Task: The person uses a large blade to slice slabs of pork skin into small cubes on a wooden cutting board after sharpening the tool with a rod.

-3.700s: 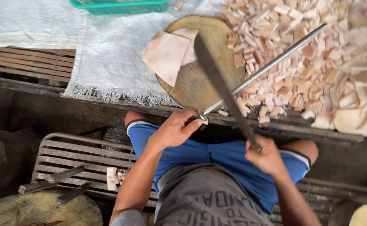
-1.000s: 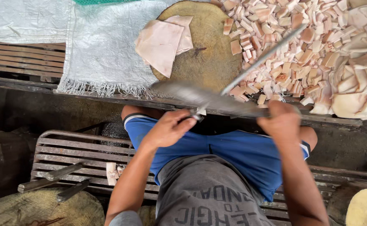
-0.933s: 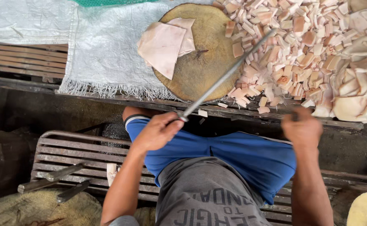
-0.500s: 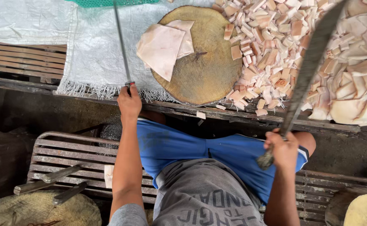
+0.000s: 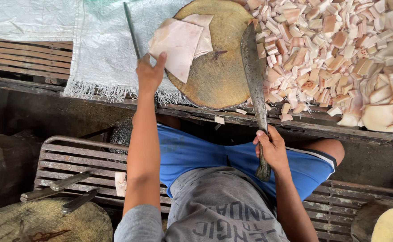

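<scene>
Bench point(image 5: 93, 154), near: spare knives point(image 5: 57, 188) lying at its left edge. Right hand point(image 5: 270, 150): fingers wrapping the cleaver point(image 5: 254, 76) handle, blade reaching over the block point(image 5: 219, 58) at its right edge. Left hand point(image 5: 149, 74): fingers closing around a thin steel rod point(image 5: 131, 29), holding it over the white sacking point(image 5: 102, 54). Slab point(image 5: 178, 42): lying on the block's left side. Cut pieces point(image 5: 322, 49): heaping at far right. Judgement: keeping the rod well apart from the blade edge is looking wise.

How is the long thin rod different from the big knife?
The rod is thin and round; the knife has a wide, flat, dark blade. The left hand holds the rod out over the white woven sheet; the right hand keeps the knife by the round wooden block. Both are long metal tools pointing away from the person.
</scene>
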